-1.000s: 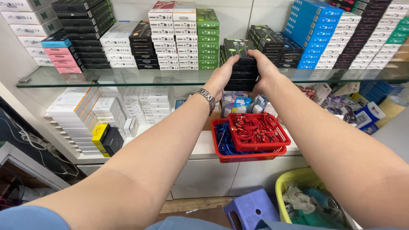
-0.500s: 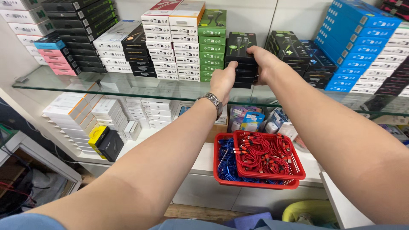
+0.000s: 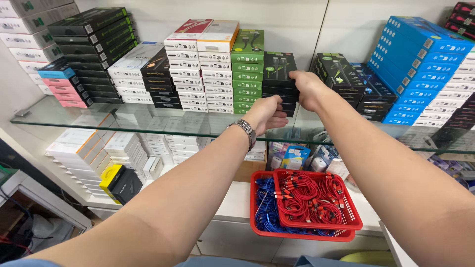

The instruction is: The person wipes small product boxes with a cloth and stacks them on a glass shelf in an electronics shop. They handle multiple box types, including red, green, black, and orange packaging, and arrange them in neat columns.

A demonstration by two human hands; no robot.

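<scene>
While both hands bracket stack of black boxes (image 3: 280,81) on glass shelf (image 3: 74,118), stack stands between green box stack (image 3: 248,69) and dark box stack (image 3: 341,76).
- Right hand (image 3: 308,90): fingers curled onto stack's right top edge.
- Left hand (image 3: 267,113): fingers folded together against lower front; contact unclear.
- Risk: uneven push may skew stack, topple neighbours, drop boxes past shelf edge into red baskets (image 3: 316,202) of coiled cables on desk below.
- Hidden: stack's lower boxes behind hands; right fingertips; basket undersides.

Black boxes (image 3: 280,81), red baskets (image 3: 316,232)
</scene>
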